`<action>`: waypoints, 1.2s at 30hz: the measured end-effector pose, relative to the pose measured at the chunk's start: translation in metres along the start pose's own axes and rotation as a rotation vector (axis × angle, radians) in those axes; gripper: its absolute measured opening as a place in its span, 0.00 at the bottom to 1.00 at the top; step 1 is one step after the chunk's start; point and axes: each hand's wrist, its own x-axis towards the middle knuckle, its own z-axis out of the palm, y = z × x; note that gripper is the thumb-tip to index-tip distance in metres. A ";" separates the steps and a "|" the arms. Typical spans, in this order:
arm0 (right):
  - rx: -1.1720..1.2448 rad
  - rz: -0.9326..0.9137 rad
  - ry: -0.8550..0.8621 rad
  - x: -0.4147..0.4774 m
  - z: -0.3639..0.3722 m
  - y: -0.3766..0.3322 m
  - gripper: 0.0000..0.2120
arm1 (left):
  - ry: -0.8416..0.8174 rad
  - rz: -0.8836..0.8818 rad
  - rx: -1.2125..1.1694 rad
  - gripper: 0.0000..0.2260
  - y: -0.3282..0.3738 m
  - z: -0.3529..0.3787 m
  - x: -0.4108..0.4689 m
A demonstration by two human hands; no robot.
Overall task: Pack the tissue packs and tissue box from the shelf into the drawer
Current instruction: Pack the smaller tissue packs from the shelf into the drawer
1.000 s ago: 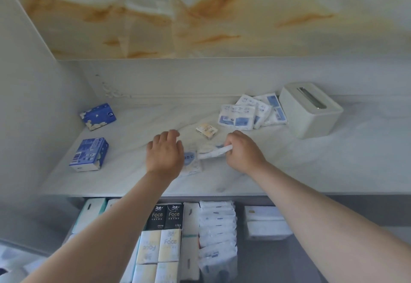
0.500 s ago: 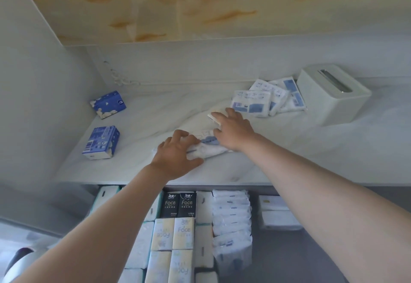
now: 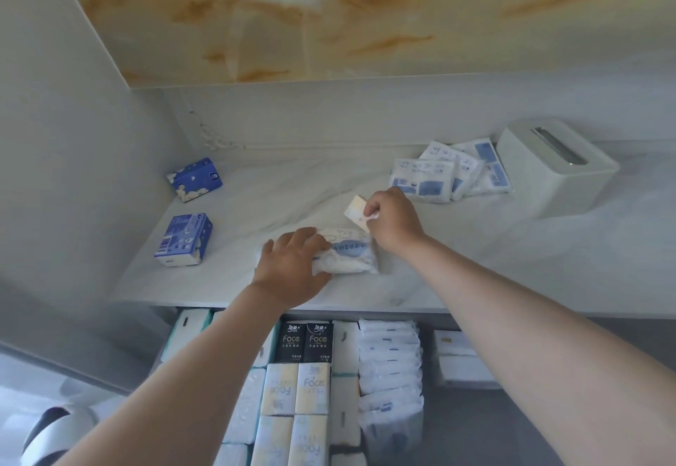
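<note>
My left hand [image 3: 292,268] grips a soft white-and-blue tissue pack [image 3: 347,255] lying near the front of the marble shelf [image 3: 475,264]. Just behind it, my right hand [image 3: 393,220] pinches a small cream-coloured tissue pack [image 3: 355,211], tilted up off the shelf. Two blue tissue packs [image 3: 195,178] [image 3: 184,238] lie at the shelf's left. A pile of white-and-blue packs [image 3: 450,172] rests at the back right beside the white tissue box [image 3: 556,165]. Below the shelf, the open drawer [image 3: 494,436] holds several rows of packs.
A grey side wall [image 3: 73,136] closes the shelf on the left and a marble panel [image 3: 329,15] hangs overhead. Black "Face" packs [image 3: 303,341] stand in the drawer's middle. A round white object [image 3: 55,429] sits at the lower left.
My right hand has left the soft pack, moved back and picked up the small cream pack. My left hand has closed further over the soft pack. The camera has tilted a little.
</note>
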 end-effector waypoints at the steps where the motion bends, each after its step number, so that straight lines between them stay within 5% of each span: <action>1: 0.067 0.006 0.053 -0.003 -0.003 -0.002 0.13 | -0.022 -0.017 0.026 0.26 0.001 -0.003 -0.002; 5: 0.218 -0.040 0.106 -0.014 -0.015 -0.020 0.15 | -0.053 -0.062 -0.076 0.27 0.005 -0.021 -0.008; 9: 0.295 -0.060 -0.075 -0.032 -0.022 -0.046 0.20 | 0.287 -0.073 -0.495 0.23 0.011 -0.036 -0.021; 15: 0.382 -0.094 -0.284 -0.069 -0.001 -0.078 0.23 | 0.213 -0.130 -0.643 0.18 0.005 -0.041 -0.051; 20: 0.351 -0.023 -0.322 -0.101 0.025 -0.085 0.13 | 0.158 -0.287 -0.832 0.10 -0.024 -0.030 -0.086; 26: 0.106 -0.166 -0.342 -0.135 0.060 -0.077 0.07 | 0.034 -0.212 -0.666 0.10 -0.048 0.001 -0.125; 30: -0.119 -0.291 -0.263 -0.152 0.078 -0.072 0.12 | 0.033 -0.184 -0.535 0.12 -0.049 0.013 -0.130; 36: -0.100 -0.234 -0.290 -0.162 0.096 -0.071 0.13 | 0.008 -0.124 -0.419 0.24 -0.055 0.029 -0.137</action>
